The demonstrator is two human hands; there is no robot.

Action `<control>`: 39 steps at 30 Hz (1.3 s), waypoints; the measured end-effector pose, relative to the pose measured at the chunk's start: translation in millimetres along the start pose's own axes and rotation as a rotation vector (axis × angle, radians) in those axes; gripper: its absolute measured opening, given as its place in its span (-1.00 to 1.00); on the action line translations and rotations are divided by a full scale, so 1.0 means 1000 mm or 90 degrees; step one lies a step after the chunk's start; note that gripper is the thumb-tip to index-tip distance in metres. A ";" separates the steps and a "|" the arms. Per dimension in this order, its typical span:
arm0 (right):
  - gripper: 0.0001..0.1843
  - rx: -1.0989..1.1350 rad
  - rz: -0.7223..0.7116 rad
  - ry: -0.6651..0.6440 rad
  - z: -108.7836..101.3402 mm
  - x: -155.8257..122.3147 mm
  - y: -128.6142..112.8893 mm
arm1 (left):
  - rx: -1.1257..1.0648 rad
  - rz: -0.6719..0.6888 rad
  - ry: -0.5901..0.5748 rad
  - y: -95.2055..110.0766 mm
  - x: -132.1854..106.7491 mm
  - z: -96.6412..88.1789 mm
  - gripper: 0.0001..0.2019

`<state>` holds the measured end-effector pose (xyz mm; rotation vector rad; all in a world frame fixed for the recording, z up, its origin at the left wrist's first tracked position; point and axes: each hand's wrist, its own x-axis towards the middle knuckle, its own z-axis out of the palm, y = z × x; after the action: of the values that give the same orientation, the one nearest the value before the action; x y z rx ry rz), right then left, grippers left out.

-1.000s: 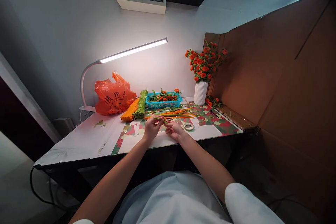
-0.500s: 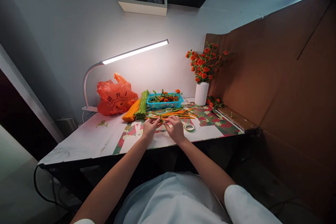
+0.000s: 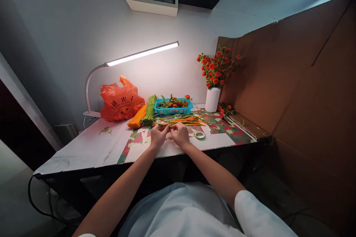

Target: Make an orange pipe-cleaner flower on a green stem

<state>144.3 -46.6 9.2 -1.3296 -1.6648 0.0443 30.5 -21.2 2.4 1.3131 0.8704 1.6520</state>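
Note:
My left hand [image 3: 159,136] and my right hand [image 3: 180,135] meet over the front of the table, fingertips nearly touching. Both are closed in a pinch on a small green pipe cleaner [image 3: 170,126], mostly hidden by the fingers. Just beyond them lie loose orange and green pipe cleaners [image 3: 194,120]. To the right of my right hand rests a roll of pale green tape [image 3: 200,135]. A bundle of orange pipe cleaners [image 3: 137,117] and a bundle of green ones [image 3: 150,110] lie past my left hand.
A blue basket [image 3: 174,111] holds orange flowers with green stems. Behind it on the right stands a white ribbed vase [image 3: 213,100] of similar flowers. A red plastic bag [image 3: 121,100] and a lit desk lamp [image 3: 143,53] are at the left; cardboard [image 3: 292,81] walls the right side.
My right hand has moved slightly left, closer to my left hand, and its fingers have curled in more. The camera view has shifted a little.

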 end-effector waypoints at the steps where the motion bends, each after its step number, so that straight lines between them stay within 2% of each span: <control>1: -0.92 0.021 0.008 0.000 0.001 0.001 0.001 | -0.005 -0.001 -0.002 0.000 0.000 0.000 -0.61; 16: -0.89 0.012 -0.027 0.009 0.000 -0.002 0.001 | -0.019 0.003 0.004 -0.004 0.002 0.000 -0.60; 20: -0.83 0.042 -0.010 0.044 0.004 -0.003 -0.001 | 0.024 0.084 0.010 -0.001 0.001 0.001 -0.66; 23: -0.76 0.135 0.068 0.059 0.010 0.001 -0.004 | 0.098 0.171 0.032 0.008 -0.004 0.002 -0.77; 25: -0.70 0.245 0.163 0.000 0.010 0.007 -0.005 | 0.143 0.216 0.047 0.015 -0.007 0.004 -0.83; 28: -0.66 0.426 0.296 -0.187 -0.001 0.019 -0.003 | 0.181 0.259 0.042 0.024 -0.012 0.004 -0.89; 30: -0.67 0.470 0.315 -0.251 -0.014 0.026 0.000 | 0.187 0.274 0.024 0.025 -0.014 0.003 -0.91; 33: -0.68 0.518 0.296 -0.282 -0.032 0.029 0.007 | 0.172 0.257 -0.018 0.023 -0.014 0.002 -0.89; 36: -0.67 0.540 0.328 -0.340 -0.037 0.027 0.013 | 0.103 0.180 -0.053 0.017 -0.010 0.001 -0.80; 37: -0.66 0.531 0.343 -0.339 -0.036 0.027 0.014 | 0.067 0.135 -0.059 0.015 -0.008 0.001 -0.74; 39: -0.68 0.507 0.352 -0.267 -0.034 0.027 0.016 | 0.000 0.028 -0.071 0.012 -0.005 0.000 -0.62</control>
<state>181.2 -37.0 35.7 -1.1300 -1.3070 1.2480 29.3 -30.6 11.3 1.4188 0.7810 1.5953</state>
